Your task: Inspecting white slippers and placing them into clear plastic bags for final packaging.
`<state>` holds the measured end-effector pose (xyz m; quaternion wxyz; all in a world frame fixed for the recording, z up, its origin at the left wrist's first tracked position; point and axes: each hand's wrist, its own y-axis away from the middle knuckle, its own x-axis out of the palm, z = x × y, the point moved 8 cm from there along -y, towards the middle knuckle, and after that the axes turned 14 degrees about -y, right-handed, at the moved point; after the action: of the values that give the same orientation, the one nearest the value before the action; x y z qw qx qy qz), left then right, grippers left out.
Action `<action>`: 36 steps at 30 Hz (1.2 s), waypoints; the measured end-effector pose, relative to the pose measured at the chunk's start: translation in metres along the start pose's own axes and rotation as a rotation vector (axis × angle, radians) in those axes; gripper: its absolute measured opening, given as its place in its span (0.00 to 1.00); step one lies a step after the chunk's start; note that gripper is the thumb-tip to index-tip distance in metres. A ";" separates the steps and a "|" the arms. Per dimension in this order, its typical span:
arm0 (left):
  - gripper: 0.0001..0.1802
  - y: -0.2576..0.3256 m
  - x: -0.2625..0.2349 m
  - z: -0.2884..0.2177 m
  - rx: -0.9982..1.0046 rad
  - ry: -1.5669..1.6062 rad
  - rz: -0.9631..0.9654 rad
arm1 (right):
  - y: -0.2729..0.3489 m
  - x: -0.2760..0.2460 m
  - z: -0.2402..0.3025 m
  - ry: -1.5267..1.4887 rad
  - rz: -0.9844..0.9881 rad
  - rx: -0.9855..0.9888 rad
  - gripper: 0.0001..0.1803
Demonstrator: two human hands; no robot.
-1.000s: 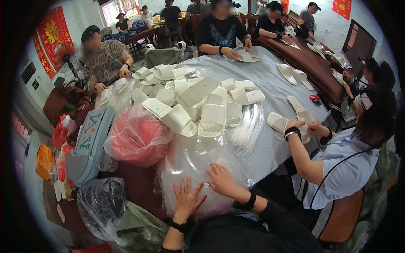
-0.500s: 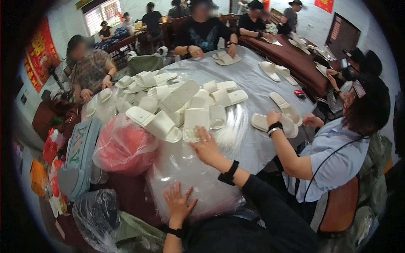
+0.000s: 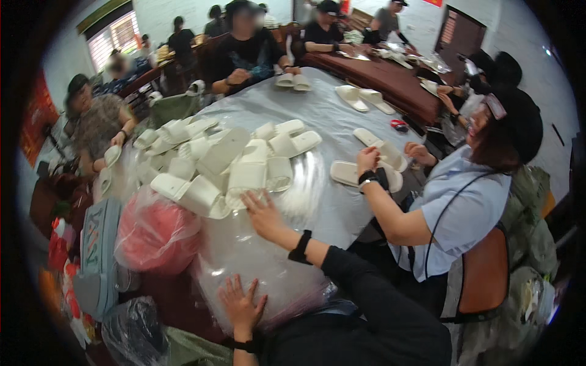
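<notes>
**Right hand (image 3: 265, 213) at the near edge of the slipper pile (image 3: 220, 152)**

In front of the slipper pile, the left hand (image 3: 242, 304), palm down, fingers fanned and free of any grasp, on a flat stack of clear plastic sheets (image 3: 274, 268). Closer to the pile, the right hand again, fingers stretched out, tips at the open end of the nearest slipper (image 3: 246, 177); cannot tell whether gripping or merely touching.

Left of the pile's near side, a red bundle (image 3: 157, 232) in clear plastic, and farther out a blue-grey plastic case (image 3: 101, 256). Beneath the pile, a table (image 3: 268, 100) under a silvery-grey covering, bright with glare just to the right.

In the pile itself, cream-white open-toed slippers, each with one broad strap, heaped at odd angles, overlapping, some tilted.

Right of the pile, matching slippers (image 3: 343, 173) at the hands of a person in a light blue shirt (image 3: 470, 195); beyond these, a small red object (image 3: 398, 125) and another pair (image 3: 365, 97), side by side. Left of the pile, a person in a patterned top (image 3: 101, 119), slipper at hand. Behind the pile, at the table's far edge, a person in black (image 3: 250, 52) beside an upturned-looking pair (image 3: 293, 81), blurred.

Beyond the pile to the right, a long table (image 3: 372, 76) in dark red-brown cloth, with people around; farther still, pale walls (image 3: 403, 21), a dark door (image 3: 459, 33) to the pile's right, a window (image 3: 113, 39) to its left.
</notes>
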<state>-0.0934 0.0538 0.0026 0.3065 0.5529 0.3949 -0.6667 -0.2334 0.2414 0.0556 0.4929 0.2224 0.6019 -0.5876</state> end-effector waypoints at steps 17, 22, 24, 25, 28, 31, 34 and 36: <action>0.24 0.018 -0.010 0.012 0.077 0.446 -0.125 | 0.101 -0.039 0.144 -0.394 0.439 -0.369 0.16; 0.15 0.046 -0.089 0.063 0.051 0.486 -0.329 | 0.111 -0.029 0.127 -0.406 0.505 -0.366 0.15; 0.16 0.066 -0.128 0.122 -0.106 0.408 -0.403 | 0.109 -0.031 0.131 -0.421 0.515 -0.361 0.16; 0.15 0.077 -0.148 0.157 -0.223 0.428 -0.475 | 0.109 -0.033 0.131 -0.422 0.515 -0.363 0.16; 0.16 0.122 -0.172 0.279 -0.649 0.564 -0.524 | 0.107 -0.035 0.136 -0.421 0.534 -0.368 0.17; 0.23 0.179 -0.141 0.401 -0.959 1.048 -0.610 | 0.108 -0.043 0.147 -0.570 0.535 -0.267 0.17; 0.27 0.255 -0.126 0.487 -1.218 0.809 -0.669 | 0.099 -0.045 0.174 -0.728 0.584 -0.287 0.20; 0.29 0.286 -0.107 0.525 -1.319 0.823 -0.661 | 0.097 -0.042 0.183 -0.729 0.603 -0.301 0.20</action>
<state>-0.0899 -0.5467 0.0940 0.1873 0.3154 0.9248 -0.1006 -0.0735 0.1054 0.0765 0.8460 0.0931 0.3774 -0.3650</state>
